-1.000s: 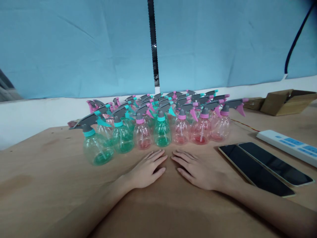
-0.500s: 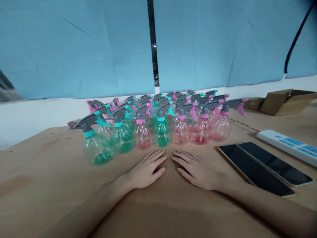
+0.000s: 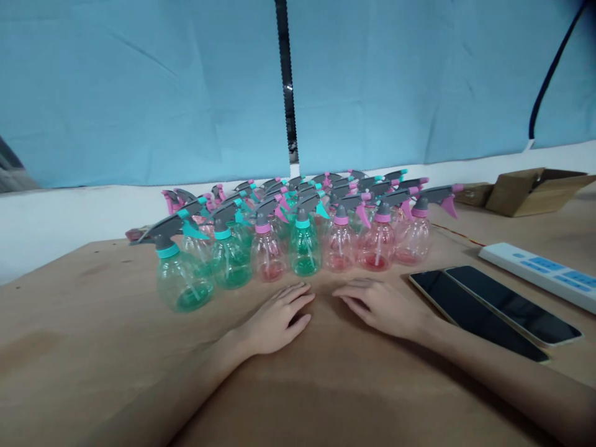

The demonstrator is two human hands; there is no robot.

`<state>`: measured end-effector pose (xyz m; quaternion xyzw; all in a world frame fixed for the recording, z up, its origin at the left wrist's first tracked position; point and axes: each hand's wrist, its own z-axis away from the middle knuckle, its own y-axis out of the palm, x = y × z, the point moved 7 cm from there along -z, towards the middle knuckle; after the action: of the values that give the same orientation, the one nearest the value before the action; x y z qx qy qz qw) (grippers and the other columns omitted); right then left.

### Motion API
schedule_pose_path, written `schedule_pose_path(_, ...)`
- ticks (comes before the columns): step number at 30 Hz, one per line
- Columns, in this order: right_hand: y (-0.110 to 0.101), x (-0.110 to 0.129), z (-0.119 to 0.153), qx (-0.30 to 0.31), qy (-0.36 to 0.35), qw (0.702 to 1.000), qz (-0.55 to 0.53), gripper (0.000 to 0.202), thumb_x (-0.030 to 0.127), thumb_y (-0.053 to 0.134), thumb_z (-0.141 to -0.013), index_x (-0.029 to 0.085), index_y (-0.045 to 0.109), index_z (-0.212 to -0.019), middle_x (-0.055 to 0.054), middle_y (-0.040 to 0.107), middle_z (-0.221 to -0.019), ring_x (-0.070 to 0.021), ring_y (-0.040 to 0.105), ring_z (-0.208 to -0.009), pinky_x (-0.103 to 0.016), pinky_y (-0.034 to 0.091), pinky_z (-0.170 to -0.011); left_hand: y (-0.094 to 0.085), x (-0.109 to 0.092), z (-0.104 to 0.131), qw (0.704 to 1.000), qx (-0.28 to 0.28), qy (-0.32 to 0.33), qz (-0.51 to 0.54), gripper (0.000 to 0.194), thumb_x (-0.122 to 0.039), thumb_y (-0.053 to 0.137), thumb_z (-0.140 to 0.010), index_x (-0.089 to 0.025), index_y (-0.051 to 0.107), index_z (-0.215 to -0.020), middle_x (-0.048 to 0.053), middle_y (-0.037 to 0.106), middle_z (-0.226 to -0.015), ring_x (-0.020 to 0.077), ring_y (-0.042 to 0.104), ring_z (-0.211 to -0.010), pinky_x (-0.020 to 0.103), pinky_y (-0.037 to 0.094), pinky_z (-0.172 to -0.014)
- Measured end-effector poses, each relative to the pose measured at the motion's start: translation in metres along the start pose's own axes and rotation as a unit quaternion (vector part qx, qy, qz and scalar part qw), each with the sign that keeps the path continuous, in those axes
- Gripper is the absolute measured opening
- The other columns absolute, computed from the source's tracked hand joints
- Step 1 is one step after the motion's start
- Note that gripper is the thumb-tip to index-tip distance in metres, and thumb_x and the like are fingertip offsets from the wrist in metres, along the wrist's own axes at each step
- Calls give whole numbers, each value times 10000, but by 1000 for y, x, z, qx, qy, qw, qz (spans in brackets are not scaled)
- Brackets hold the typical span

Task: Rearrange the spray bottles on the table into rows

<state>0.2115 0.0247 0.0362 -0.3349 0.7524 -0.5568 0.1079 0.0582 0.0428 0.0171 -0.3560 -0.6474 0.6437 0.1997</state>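
My left hand [image 3: 279,320] lies flat on the wooden table [image 3: 298,403], fingers stretched out and holding nothing. To its right, my right hand [image 3: 384,307] is slightly raised with its fingers loosely bent and nothing in them. Just beyond both hands stand several clear spray bottles in packed rows. Nearest my left hand are a green spray bottle [image 3: 306,251] and a pink-collared spray bottle [image 3: 269,254]. Close past my right hand stands another pink spray bottle [image 3: 376,248]. A green spray bottle [image 3: 184,282] sits at the front left. The back rows are partly hidden.
Two dark phones [image 3: 475,316] lie side by side right of my right hand. Behind them is a white power strip [image 3: 540,273]. An open cardboard box [image 3: 521,194] stands at the back right. A blue sheet [image 3: 186,93] covers the wall behind.
My right hand has lifted a little and shifted right and away from me, its fingers now drawn closer together. My left hand and the bottles stay in place.
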Motion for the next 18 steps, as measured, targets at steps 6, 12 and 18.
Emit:
schedule_pose_path(6, -43, -46, 2, -180, 181, 967, 5, 256, 363, 425, -878, 201, 549, -1033, -47, 696, -822, -198, 650, -641, -300, 471, -576, -1, -1, 1, 1000, -13, 19, -13, 406, -334, 371, -904, -199, 463, -1276, 58, 400, -1397, 198, 365, -1280, 395, 307, -1061)
schedule_pose_path(12, -83, -64, -13, -193, 259, 937, 131, 369, 410, 373, -896, 141, 466, -1131, -77, 667, -745, -279, 637, -736, -349, 434, -616, -3, -2, 1, 999, -24, 26, -4, 394, -327, 377, -900, -201, 479, -1259, 67, 419, -1383, 214, 379, -1271, 418, 319, -1050)
schedule_pose_path(18, -81, -71, -40, -111, 289, 931, 191, 384, 376, 250, -941, 140, 521, -1076, -116, 658, -770, -285, 630, -732, -343, 415, -590, -2, -3, 2, 1000, -20, 23, -7, 402, -332, 368, -903, -188, 478, -1262, 73, 415, -1385, 213, 370, -1276, 414, 315, -1054)
